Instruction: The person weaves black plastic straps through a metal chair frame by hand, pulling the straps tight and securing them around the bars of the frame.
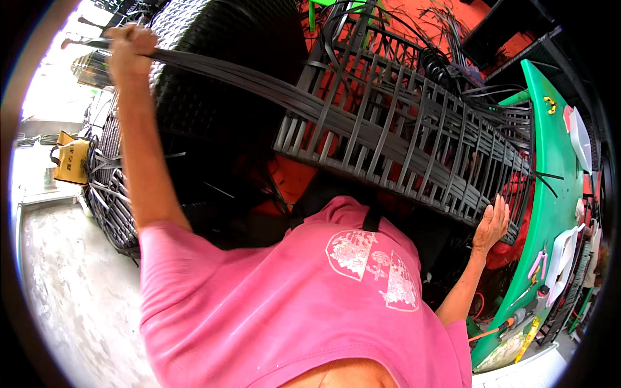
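Note:
My left hand [132, 50] is raised at the far left, its fingers closed round a bundle of flat dark grey strips [233, 76]. Two thin ends poke out past that fist, too blurred to name. From there the strips stretch right and run between the crosswise bands of a half-woven black frame [362, 169]. My right hand [493, 223] lies with fingers stretched out on the frame's near right end, touching the weave and holding nothing I can see.
At the right stands a green table [550, 187] bearing pink-handled scissors [538, 264], white trays and other tools. A dark woven piece [239, 45] rises behind my left arm. Loose strips lie on the red floor [407, 13]. A yellow bag [71, 160] hangs at the left.

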The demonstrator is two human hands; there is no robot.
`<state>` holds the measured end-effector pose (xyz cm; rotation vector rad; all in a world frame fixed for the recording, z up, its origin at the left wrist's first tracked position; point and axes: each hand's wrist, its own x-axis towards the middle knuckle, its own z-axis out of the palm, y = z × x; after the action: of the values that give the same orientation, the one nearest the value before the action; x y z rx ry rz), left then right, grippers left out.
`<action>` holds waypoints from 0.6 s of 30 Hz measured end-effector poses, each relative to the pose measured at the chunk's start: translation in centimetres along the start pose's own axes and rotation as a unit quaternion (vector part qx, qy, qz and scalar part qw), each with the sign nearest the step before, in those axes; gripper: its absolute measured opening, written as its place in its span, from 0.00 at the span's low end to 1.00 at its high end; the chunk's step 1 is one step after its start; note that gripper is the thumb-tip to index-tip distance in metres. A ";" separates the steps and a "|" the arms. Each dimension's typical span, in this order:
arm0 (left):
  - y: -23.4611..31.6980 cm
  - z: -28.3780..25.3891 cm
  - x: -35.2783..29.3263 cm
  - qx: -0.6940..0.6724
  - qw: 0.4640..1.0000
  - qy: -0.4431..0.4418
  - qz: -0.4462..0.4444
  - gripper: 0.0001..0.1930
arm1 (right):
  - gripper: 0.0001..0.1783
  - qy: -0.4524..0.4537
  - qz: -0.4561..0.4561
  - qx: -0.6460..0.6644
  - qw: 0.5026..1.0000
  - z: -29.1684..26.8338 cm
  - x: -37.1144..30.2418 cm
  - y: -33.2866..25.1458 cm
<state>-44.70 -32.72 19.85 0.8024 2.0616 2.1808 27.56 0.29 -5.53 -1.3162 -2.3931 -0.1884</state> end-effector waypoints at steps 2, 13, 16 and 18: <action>1.5 -6.3 2.4 0.143 0.987 0.069 -0.006 0.18 | 0.23 -0.001 0.004 0.008 1.000 0.1 -0.1 -0.2; 7.2 0.4 -7.2 0.743 0.557 0.213 0.305 0.34 | 0.24 -0.022 0.032 0.015 0.999 -0.2 -0.1 -0.3; 2.4 9.9 -20.4 0.341 0.880 0.196 0.268 0.26 | 0.24 -0.011 0.027 0.005 1.000 -0.1 -0.9 1.0; -0.8 13.5 -27.2 0.170 0.977 0.119 0.052 0.11 | 0.24 -0.019 0.030 0.018 0.999 0.2 -0.9 1.0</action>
<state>-16.16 -30.20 9.68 0.7128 2.6168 2.0938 28.80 0.19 -6.14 -1.3862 -2.3731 -0.1031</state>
